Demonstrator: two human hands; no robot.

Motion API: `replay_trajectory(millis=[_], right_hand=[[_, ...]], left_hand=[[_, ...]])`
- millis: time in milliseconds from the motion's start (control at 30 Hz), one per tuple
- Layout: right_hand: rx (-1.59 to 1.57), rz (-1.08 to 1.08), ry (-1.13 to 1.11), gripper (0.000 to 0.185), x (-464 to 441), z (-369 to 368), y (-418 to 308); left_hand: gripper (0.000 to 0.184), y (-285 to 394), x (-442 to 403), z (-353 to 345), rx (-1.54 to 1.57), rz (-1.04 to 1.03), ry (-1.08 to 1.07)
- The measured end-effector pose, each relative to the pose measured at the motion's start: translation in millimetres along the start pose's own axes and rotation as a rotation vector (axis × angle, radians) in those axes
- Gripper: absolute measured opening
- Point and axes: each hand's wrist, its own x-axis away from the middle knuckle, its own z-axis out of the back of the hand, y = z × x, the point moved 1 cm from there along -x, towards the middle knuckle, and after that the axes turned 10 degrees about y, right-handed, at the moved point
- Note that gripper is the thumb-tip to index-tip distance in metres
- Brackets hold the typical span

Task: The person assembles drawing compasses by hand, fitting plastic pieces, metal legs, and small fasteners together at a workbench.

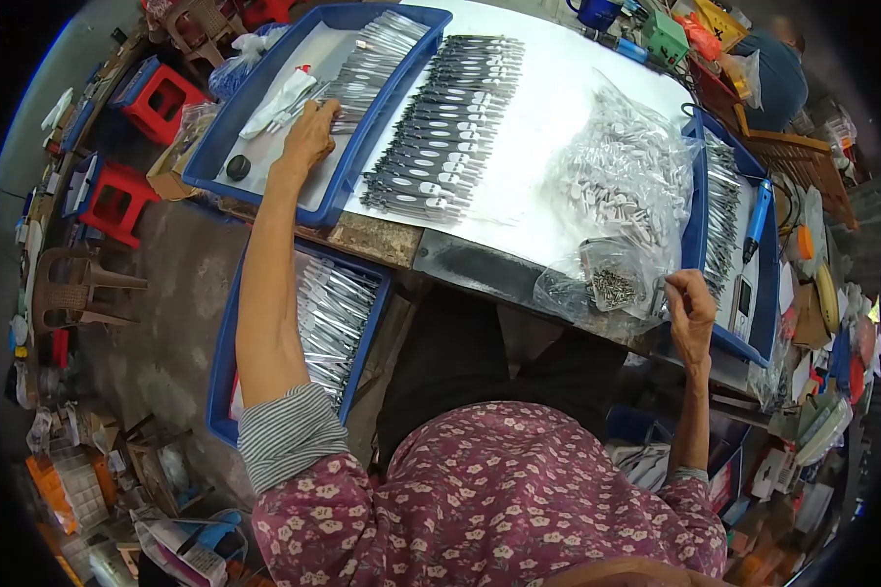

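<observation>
My left hand (311, 137) reaches into the blue tray (199, 161) at the upper left. Its fingers are bent down at the edge of a row of slim metal pieces (367, 78), and what they hold is hidden. A white bag or cloth (282, 103) lies beside them. At the table's front edge, my right hand (692, 305) is closed in a pinch beside a clear bag of small metal screws or pins (614, 289). A small greyish item may be between its fingertips, too small to name.
Dark-handled tools (450, 127) lie in rows on the white sheet (538, 127). A large clear bag of small parts (622, 176) sits to their right. The right tray (697, 196) contains metal pieces, a blue screwdriver (757, 220) and a digital device (742, 305). A lower tray (227, 372) bears packed metal pieces.
</observation>
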Motion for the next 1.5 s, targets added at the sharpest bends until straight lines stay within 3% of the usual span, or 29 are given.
replay_trajectory(millis=[567, 833, 867, 900, 933, 1000, 1033, 1067, 1100, 1200, 1300, 1433, 1500], right_hand=[[-0.028, 0.016, -0.025, 0.011, 13.3, 3.5, -8.7], [-0.018, 0.026, 0.025, 0.009, 19.0, 5.5, -0.6], [0.033, 0.025, -0.025, 0.010, 17.6, 8.7, 0.1], [0.020, 0.068, -0.008, 0.010, 16.6, 8.6, 1.6], [0.012, 0.044, 0.003, 0.010, 17.0, 9.3, 1.2], [0.005, 0.032, 0.013, 0.010, 16.4, 14.9, 1.0], [-0.008, 0.039, 0.044, 0.011, 16.5, 15.9, 4.6], [-0.029, 0.056, 0.076, 0.011, 19.0, 17.3, 8.8], [-0.013, 0.026, 0.095, 0.011, 20.2, 20.6, 10.0], [0.006, -0.052, 0.153, 0.011, 20.7, 30.7, 12.0], [0.019, -0.134, 0.244, 0.009, 20.2, 38.2, 19.0], [0.058, -0.240, 0.302, 0.009, 12.0, 51.1, 39.8], [0.132, -0.218, 0.279, 0.011, 7.5, 55.3, 54.9]], left_hand=[[0.030, 0.9, 4.0, 2.8, 0.040, -0.019, -0.041], [0.033, -26.7, -0.3, -14.4, 0.065, -0.153, 0.037], [0.037, -41.6, -4.8, -21.9, 0.081, -0.084, -0.065], [0.038, -45.9, 2.3, -25.9, 0.307, -0.095, 0.007], [0.038, -55.2, 7.2, -37.7, 0.824, 0.148, -0.018], [0.036, -55.0, -0.3, -22.9, 0.238, -0.150, -0.099], [0.043, -70.6, -1.8, -27.8, 0.207, -0.160, -0.168], [0.030, -59.9, -0.6, -23.4, 0.232, -0.213, -0.088], [0.023, -71.2, -2.7, -37.5, 0.499, 0.143, -0.137], [0.014, -65.3, -7.9, -28.4, 0.112, -0.188, -0.105], [0.018, -57.4, -12.5, -28.2, 0.656, 0.639, -0.232], [0.021, -58.0, -2.9, -32.6, 0.758, 0.183, -0.119], [0.017, -62.7, -4.1, -35.0, 0.650, -0.022, -0.102]])
